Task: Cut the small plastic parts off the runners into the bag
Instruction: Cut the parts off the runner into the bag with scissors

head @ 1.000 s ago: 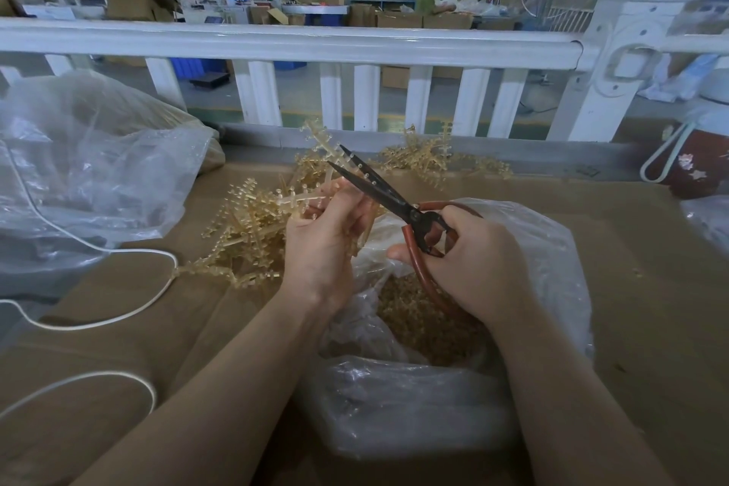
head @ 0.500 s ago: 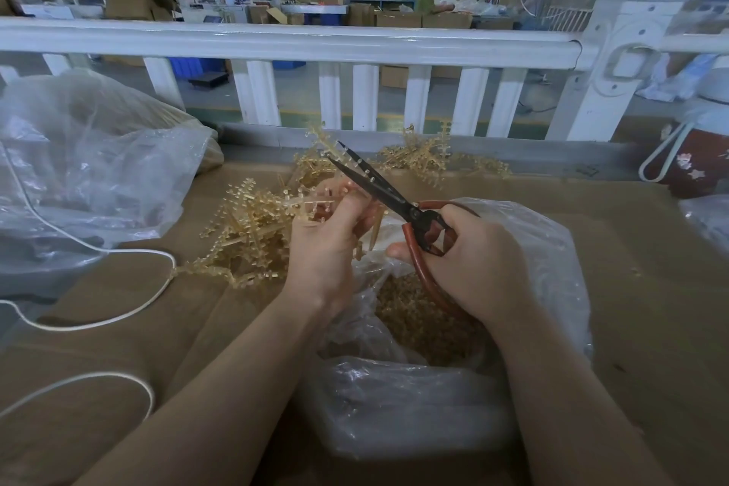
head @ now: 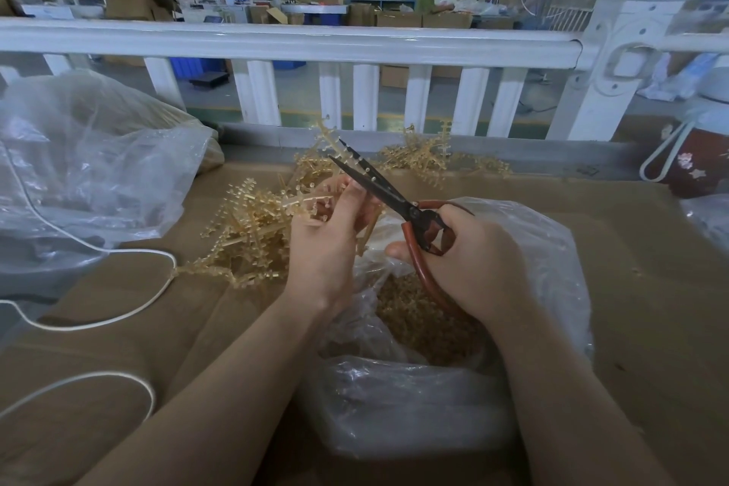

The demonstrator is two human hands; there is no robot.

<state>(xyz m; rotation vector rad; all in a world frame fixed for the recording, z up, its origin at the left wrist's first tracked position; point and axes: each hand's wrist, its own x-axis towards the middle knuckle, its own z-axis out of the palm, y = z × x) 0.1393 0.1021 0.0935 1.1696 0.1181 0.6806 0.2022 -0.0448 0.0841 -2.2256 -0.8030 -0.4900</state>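
Gripping the red-handled scissors [head: 398,205], the right hand [head: 469,260] is holding the blades slightly parted, while the left hand [head: 327,245] is pinching an amber runner [head: 307,201] over the clear bag [head: 552,249] of cut parts [head: 418,320]. Since a moment ago the runner has been fed further toward the blades, so another snip is likely coming. More uncut runners [head: 244,237] are lying on the counter [head: 651,288].
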